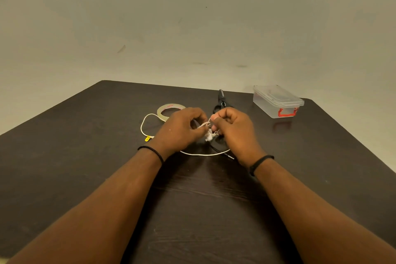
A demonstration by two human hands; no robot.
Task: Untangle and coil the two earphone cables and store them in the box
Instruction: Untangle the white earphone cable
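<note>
A tangle of white earphone cable [209,133] hangs between my two hands above the middle of the dark table. My left hand [182,129] pinches it from the left, and my right hand [232,129] pinches it from the right. One white loop [143,123] trails left and ends at a plug with a yellow tag [147,139]. Another white strand [203,154] curves along the table under my wrists. A black cable with a metal jack [230,156] lies below my right hand, mostly hidden. The clear plastic box [276,100] with a red latch stands shut at the far right.
A roll of clear tape [169,107] lies just beyond my left hand. Black scissors [221,100] lie beyond my right hand. The table's [85,156] far edge meets a plain wall, and its right edge runs diagonally past the box.
</note>
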